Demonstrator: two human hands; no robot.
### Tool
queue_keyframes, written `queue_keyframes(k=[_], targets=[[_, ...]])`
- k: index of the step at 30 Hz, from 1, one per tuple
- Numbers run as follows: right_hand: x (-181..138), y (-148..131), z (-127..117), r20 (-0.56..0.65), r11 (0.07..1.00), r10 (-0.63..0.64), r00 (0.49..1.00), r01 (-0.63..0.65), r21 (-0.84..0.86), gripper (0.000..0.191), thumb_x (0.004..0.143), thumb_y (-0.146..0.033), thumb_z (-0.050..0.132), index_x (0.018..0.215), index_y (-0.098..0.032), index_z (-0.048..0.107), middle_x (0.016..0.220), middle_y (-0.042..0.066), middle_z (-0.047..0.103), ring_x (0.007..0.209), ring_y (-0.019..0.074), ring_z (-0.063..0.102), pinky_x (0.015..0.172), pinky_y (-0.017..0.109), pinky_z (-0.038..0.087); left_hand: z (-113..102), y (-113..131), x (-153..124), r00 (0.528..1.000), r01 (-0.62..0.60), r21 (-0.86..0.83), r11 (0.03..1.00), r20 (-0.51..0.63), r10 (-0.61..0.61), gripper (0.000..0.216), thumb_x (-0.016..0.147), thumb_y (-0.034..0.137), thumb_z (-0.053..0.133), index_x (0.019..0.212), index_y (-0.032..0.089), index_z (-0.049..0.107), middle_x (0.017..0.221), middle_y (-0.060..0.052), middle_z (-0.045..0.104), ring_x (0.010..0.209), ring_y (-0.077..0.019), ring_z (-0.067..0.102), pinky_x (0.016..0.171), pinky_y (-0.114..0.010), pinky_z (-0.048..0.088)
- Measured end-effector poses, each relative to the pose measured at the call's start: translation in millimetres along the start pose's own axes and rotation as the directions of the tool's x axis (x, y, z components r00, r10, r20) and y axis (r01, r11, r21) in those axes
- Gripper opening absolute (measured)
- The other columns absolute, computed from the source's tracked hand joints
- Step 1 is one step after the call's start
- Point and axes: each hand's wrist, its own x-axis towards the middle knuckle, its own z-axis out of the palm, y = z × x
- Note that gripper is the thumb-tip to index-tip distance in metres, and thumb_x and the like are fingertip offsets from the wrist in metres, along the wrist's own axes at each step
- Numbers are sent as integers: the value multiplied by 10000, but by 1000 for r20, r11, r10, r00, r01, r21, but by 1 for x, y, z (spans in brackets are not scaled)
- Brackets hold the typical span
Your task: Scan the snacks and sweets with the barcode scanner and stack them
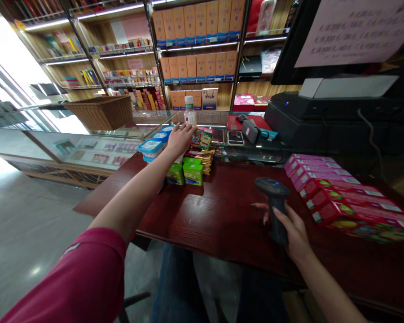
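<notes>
My right hand is wrapped round the handle of a black barcode scanner, held above the dark wooden counter near its front edge. My left arm stretches forward across a group of goods. At its end my left hand has its fingers extended at the left edge of a red and green packet; whether they grip it is unclear. Below lie gold packets and green boxes. Blue-lidded tubs stand left of my forearm, which partly hides the goods. Behind my fingers stands a white-capped bottle.
Purple boxes and red boxes lie in rows at the counter's right. A phone rests on the glass case beyond. Black till equipment and a monitor stand at the back right. A wicker basket sits far left.
</notes>
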Motion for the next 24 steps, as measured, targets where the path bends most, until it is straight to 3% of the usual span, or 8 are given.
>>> queue_keyframes(k=[6,10,13,16,20,24], targets=[[0,1,-3,18,999,-40,999,40,-17,374,863,-518,793,1065,-205,754,1037,119,845,627,161,636,632,306,522,-3,7,0,999,33,5,999,-28,-33,695,946,98,518,1629,201,440,1666,-147,502,1554,-291,469,1326,-544,282],[-1,0,-3,2,995,-97,995,97,-10,335,878,-500,782,1028,-201,757,1030,120,841,621,154,635,600,295,518,-11,41,-2,997,-42,-13,999,-62,41,679,972,108,494,1644,171,418,1718,-138,428,1603,-271,401,1327,-507,298],[-3,-2,-1,-91,990,-132,987,137,41,332,852,-472,805,1046,-212,735,980,97,833,568,140,607,516,273,487,-12,92,-5,976,-211,-51,976,-71,207,635,1002,127,483,1634,178,439,1717,-115,434,1610,-252,393,1332,-490,296],[-12,-5,-6,-238,973,-196,951,219,77,307,844,-448,801,1020,-225,684,977,75,825,526,118,579,479,255,472,-9,157,-9,916,-399,-134,907,-105,388,611,1019,169,518,1626,176,453,1699,-112,465,1613,-232,390,1331,-451,304],[-34,-8,-32,-409,952,-263,874,305,39,306,879,-456,751,1049,-234,628,1030,67,817,497,104,566,463,246,458,-5,253,-16,847,-531,-285,798,-172,503,612,1039,302,593,1617,148,462,1682,-148,483,1603,-238,406,1312,-417,334],[-59,-7,-69,-596,947,-308,742,299,-118,333,911,-486,724,1086,-226,612,998,55,806,480,107,571,485,257,480,-4,342,-24,795,-599,-408,689,-205,571,676,1034,413,627,1630,151,445,1689,-156,469,1596,-267,418,1296,-426,357]])
